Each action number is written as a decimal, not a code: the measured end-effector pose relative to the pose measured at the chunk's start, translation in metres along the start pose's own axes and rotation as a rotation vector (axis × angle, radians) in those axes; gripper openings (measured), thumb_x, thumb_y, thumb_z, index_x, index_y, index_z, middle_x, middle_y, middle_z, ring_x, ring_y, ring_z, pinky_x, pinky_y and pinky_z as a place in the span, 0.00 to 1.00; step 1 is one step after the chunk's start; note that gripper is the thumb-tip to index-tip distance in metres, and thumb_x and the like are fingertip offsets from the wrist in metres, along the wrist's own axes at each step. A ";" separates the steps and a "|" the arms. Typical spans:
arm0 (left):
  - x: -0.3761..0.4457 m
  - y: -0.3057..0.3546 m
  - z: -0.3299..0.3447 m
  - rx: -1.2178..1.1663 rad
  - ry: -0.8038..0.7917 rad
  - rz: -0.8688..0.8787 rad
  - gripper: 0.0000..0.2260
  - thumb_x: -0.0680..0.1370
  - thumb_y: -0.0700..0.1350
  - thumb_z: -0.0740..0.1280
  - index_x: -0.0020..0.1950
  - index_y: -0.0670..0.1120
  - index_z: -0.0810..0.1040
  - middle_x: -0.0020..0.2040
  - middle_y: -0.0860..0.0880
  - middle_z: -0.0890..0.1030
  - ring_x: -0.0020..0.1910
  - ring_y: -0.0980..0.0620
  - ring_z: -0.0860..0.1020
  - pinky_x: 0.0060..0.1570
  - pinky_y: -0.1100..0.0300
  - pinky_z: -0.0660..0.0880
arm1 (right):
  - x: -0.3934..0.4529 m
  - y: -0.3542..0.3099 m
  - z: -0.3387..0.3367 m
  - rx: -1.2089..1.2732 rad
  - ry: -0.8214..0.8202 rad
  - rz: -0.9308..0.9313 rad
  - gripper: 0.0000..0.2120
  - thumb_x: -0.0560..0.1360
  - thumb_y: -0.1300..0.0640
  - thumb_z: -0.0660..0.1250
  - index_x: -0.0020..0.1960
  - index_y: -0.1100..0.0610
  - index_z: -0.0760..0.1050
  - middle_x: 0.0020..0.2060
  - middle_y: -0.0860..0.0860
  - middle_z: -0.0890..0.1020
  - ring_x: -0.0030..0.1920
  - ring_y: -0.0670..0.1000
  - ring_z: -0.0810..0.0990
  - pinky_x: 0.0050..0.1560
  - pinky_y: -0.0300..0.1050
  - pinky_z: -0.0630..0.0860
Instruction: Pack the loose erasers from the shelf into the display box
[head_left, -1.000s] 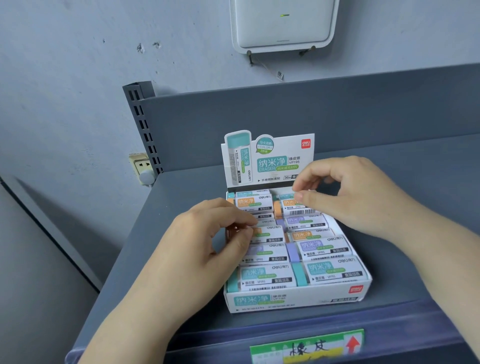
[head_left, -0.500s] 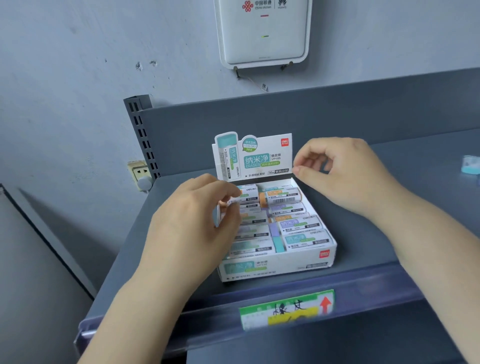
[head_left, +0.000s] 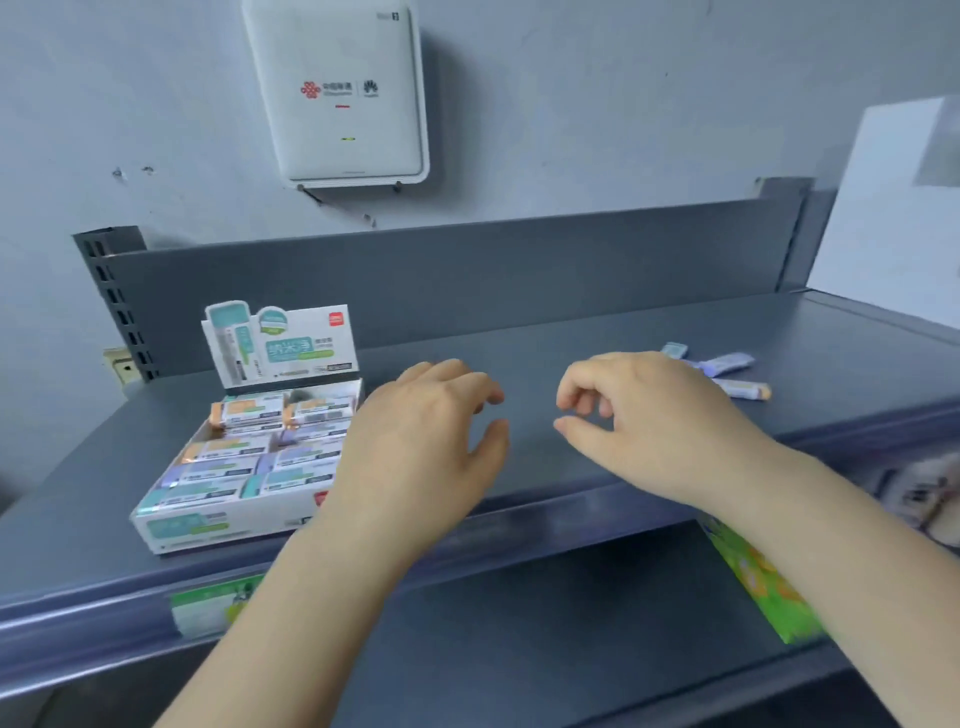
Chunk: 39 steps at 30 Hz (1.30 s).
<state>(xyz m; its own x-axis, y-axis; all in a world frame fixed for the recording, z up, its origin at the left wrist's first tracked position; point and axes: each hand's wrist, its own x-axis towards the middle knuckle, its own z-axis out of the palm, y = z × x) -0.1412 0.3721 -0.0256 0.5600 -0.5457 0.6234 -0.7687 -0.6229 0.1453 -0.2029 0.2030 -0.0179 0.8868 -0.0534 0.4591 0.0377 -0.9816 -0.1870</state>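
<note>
Both hands hovered empty above the shelf. Left hand fingers loosely spread; right hand fingers loosely curled, holding nothing. Display box sat left; loose erasers lay far right.

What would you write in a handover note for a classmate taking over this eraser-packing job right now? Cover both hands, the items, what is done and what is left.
Left hand: empty, relaxed, beside the display box.
Right hand: empty, fingers loosely curled, above the shelf.
Done: the box at the shelf's left looks nearly full.
Left: a few loose erasers lie at the shelf's right, beyond the right hand. Pick them up and pack them.
</note>
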 end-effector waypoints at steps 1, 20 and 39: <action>0.003 0.013 0.009 -0.012 -0.002 0.018 0.11 0.76 0.50 0.62 0.56 0.52 0.77 0.48 0.55 0.78 0.51 0.53 0.74 0.43 0.62 0.64 | -0.008 0.013 -0.005 -0.021 -0.002 0.020 0.05 0.73 0.47 0.63 0.46 0.47 0.73 0.41 0.41 0.77 0.45 0.45 0.75 0.37 0.40 0.65; 0.084 0.126 0.105 0.030 -0.225 -0.033 0.11 0.77 0.52 0.60 0.57 0.54 0.75 0.53 0.56 0.76 0.51 0.53 0.75 0.43 0.61 0.68 | -0.028 0.175 -0.049 0.024 -0.069 0.158 0.02 0.72 0.49 0.65 0.42 0.46 0.73 0.39 0.42 0.78 0.40 0.44 0.72 0.40 0.42 0.71; 0.136 0.127 0.143 0.145 -0.395 -0.235 0.11 0.77 0.53 0.60 0.54 0.52 0.78 0.49 0.53 0.78 0.48 0.50 0.76 0.48 0.56 0.76 | 0.038 0.228 -0.031 0.125 -0.433 -0.064 0.09 0.68 0.47 0.70 0.42 0.53 0.81 0.34 0.46 0.82 0.36 0.46 0.79 0.39 0.44 0.77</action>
<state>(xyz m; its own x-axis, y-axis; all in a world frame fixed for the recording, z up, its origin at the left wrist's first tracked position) -0.1187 0.1381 -0.0319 0.8093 -0.5347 0.2433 -0.5723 -0.8111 0.1210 -0.1753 -0.0288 -0.0161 0.9908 0.1144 0.0723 0.1305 -0.9494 -0.2857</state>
